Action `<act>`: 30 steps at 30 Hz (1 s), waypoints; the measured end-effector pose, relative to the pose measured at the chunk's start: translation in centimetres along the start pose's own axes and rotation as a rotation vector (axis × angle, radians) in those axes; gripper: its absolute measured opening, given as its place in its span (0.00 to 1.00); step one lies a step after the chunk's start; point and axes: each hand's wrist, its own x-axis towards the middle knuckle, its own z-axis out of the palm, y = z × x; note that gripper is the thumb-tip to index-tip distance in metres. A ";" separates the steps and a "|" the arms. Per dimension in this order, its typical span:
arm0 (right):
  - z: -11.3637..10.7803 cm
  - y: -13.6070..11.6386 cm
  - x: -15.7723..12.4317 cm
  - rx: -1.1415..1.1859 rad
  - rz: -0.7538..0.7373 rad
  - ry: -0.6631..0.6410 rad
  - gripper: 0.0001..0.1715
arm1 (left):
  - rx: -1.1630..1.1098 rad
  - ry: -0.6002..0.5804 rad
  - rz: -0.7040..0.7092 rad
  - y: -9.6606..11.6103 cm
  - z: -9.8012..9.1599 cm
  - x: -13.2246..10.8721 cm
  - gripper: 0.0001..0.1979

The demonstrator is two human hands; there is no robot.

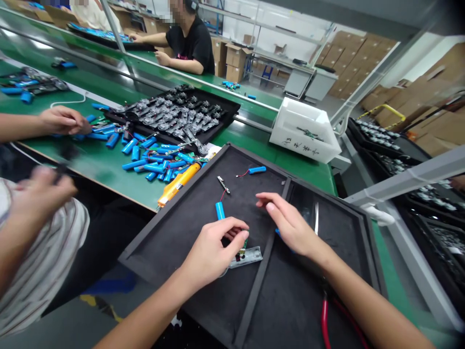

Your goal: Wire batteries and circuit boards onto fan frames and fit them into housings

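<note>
We find the left hand (212, 246) with thumb and fingers closed on a small green circuit board (241, 251) at the grey plastic housing half (251, 257), which lies on the black partitioned tray (160, 230). The right hand (291, 227) hangs open near the divider (258, 286), nothing visible between its fingertips. We judge the step to be fitting the board; the next move calls for aligning it and steadying the housing.

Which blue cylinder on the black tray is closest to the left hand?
The blue cylinder just beyond the left hand, red-wired to a narrow strip; another lies farther right.
</note>
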 end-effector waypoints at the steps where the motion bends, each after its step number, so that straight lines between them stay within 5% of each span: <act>1: -0.7 0.2 -0.1 -0.037 0.002 0.031 0.21 | 0.008 0.004 -0.001 0.0 -0.1 0.0 0.06; 8: -4.5 1.8 -1.5 -0.559 -0.053 -0.017 0.19 | 0.015 0.003 0.008 -0.1 -0.2 0.3 0.06; 20: -0.7 0.5 -2.2 -0.016 -0.028 -0.172 0.13 | -0.010 -0.015 0.006 -0.3 0.1 0.5 0.06; 27: 2.1 -1.2 -2.0 -0.240 -0.159 -0.225 0.13 | 0.047 0.050 0.148 -0.6 0.1 0.5 0.11; 30: 2.0 -1.4 -1.3 -0.155 -0.166 -0.260 0.13 | 0.151 0.088 0.224 -0.7 0.0 0.4 0.09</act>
